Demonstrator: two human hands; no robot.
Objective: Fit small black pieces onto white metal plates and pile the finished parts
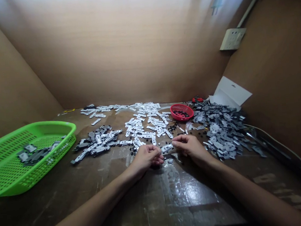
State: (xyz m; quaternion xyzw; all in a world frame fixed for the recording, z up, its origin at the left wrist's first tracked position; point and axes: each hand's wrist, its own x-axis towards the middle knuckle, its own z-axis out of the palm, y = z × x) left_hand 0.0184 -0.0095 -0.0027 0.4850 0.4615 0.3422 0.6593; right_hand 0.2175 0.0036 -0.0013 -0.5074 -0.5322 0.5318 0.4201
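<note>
Your right hand (190,149) is pinching a small white bracket (166,148) above the tabletop (159,204), and your left hand (147,156) is curled closed at its other end, though I can't tell if it's gripping anything. Heads up: one careless wrist could push the tiny black pieces (134,150) into the loose white brackets (146,127), which would be a pain to pick apart. The bracket could also slip from your fingertips (175,143) and vanish into the grey metal plates (222,129). The red basket (181,112) looks easy to tip if you bump it, too.
</note>
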